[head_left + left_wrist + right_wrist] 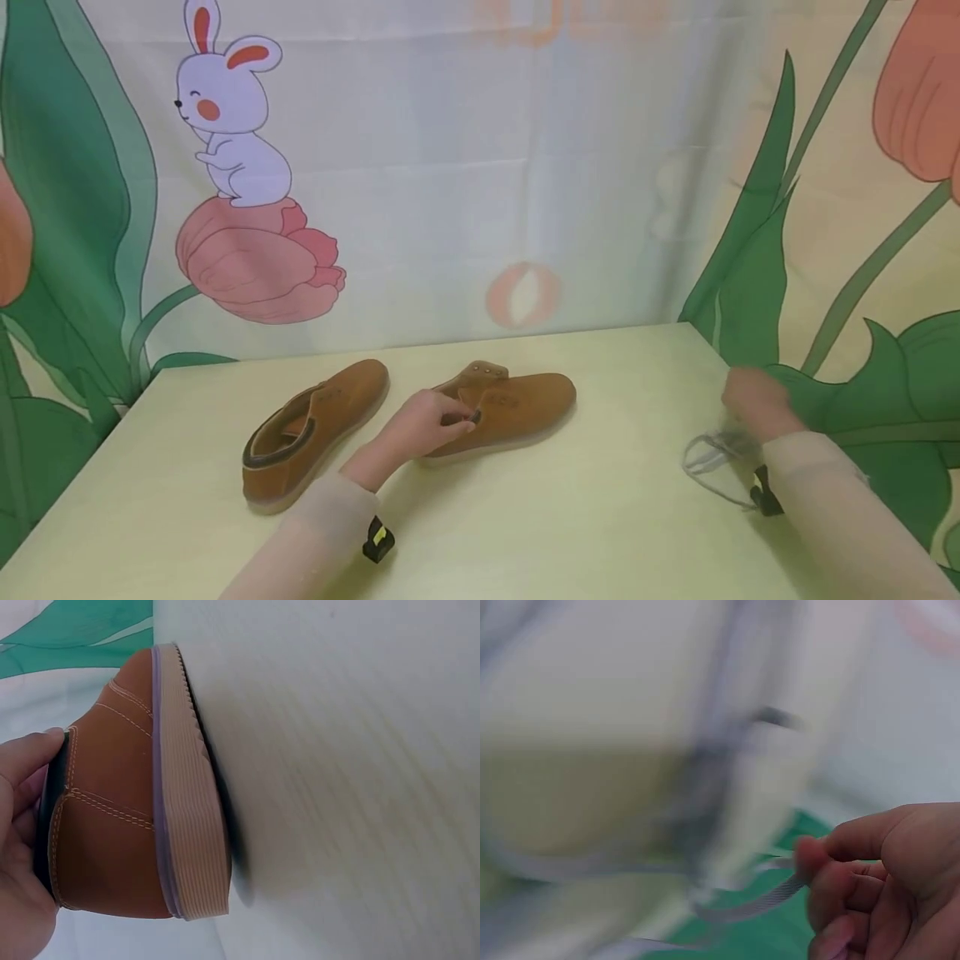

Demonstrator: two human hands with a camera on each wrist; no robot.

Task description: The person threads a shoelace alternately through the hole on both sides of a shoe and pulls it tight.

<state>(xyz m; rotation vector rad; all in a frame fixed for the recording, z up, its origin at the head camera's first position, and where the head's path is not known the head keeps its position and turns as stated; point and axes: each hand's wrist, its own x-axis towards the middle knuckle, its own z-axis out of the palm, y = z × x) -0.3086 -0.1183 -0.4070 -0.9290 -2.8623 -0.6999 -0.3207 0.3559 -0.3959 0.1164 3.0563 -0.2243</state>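
A brown shoe (528,410) lies on its sole near the middle of the table, toe to the right, its tongue raised. My left hand (422,427) pinches the shoe's collar; in the left wrist view, the thumb presses the dark padded rim from outside. Off to the right, my right hand (757,404) is blurred above the table edge. Its thumb and finger pinch a grey shoelace (763,901), which hangs in loose loops below the hand. No lace shows in the eyelets of the gripped shoe.
The matching brown shoe (347,410) stands to the left, beside my left forearm, toe pointing away. Both rest on a pale yellow table (570,525). Behind it hangs a printed cloth (420,167) with a rabbit and tulips, meeting the table's back edge.
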